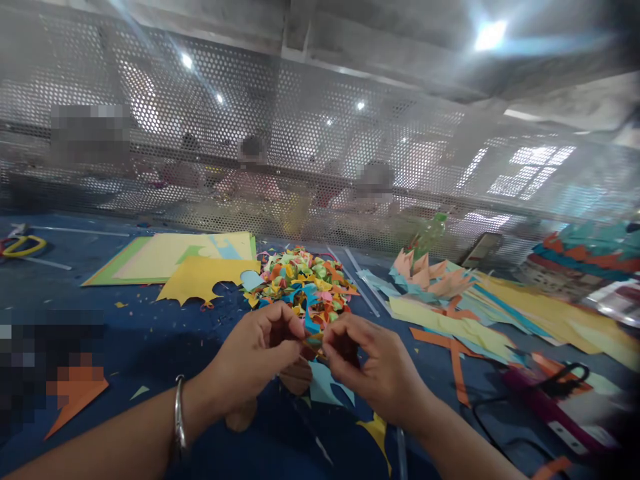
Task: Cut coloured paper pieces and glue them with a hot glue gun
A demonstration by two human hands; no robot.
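My left hand [267, 350] and my right hand [367, 363] meet in the middle with thumbs and fingers pinched. Between the fingertips shows a small yellowish piece of paper [314, 339]; its exact shape is blurred. A silver bangle [179, 413] circles my left wrist. Just behind my fingers rises a heap of small coloured paper pieces [295, 273]. Under my hands lie a brown wooden-looking piece [296, 377], a light blue paper offcut [327, 385] and a yellow offcut [377, 430].
Coloured paper sheets [145, 257] and a cut yellow sheet [200, 277] lie left, beyond them yellow-handled scissors [25, 247]. Right are folded peach paper points [425, 273], paper strips [450, 327], a phone [481, 250] and a purple power strip [555, 413]. A perforated metal screen [310, 127] stands behind, with people beyond.
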